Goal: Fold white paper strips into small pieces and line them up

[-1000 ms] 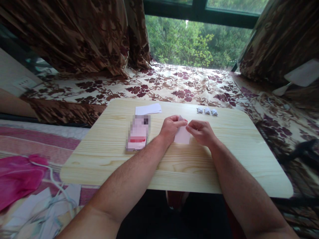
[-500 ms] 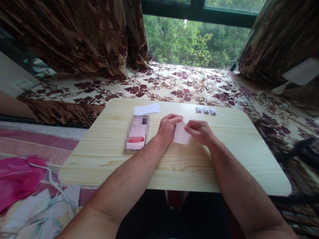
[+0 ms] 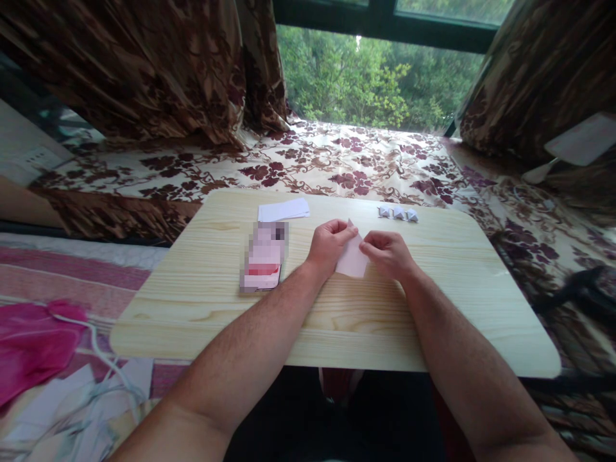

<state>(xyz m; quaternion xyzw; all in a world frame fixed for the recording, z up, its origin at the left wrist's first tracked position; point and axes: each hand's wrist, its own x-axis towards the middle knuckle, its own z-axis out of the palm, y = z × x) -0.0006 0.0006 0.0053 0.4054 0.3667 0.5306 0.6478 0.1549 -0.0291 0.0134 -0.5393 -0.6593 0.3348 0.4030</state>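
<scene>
A small sheet of white paper [image 3: 351,260] with a pointed top is held between my hands over the middle of the table. My left hand [image 3: 332,242] pinches its upper left side, thumb on the face of the paper. At its right edge, my right hand [image 3: 385,252] is closed with fingers curled, gripping the sheet. Beyond my right hand, several small folded white paper shapes [image 3: 398,213] stand in a row. Behind and left of my left hand lies a stack of white paper strips [image 3: 283,210].
A phone [image 3: 264,256], partly blurred out, lies on the wooden table [image 3: 192,308] left of my forearm. Past the table's far edge is a floral-covered window ledge [image 3: 356,154]. Pink cloth [image 3: 38,346], a white cable and loose papers lie at lower left.
The paper's top now shows as a point between my hands. My left thumb has shifted slightly down and right, and my right fingers have moved a little along the edge.
</scene>
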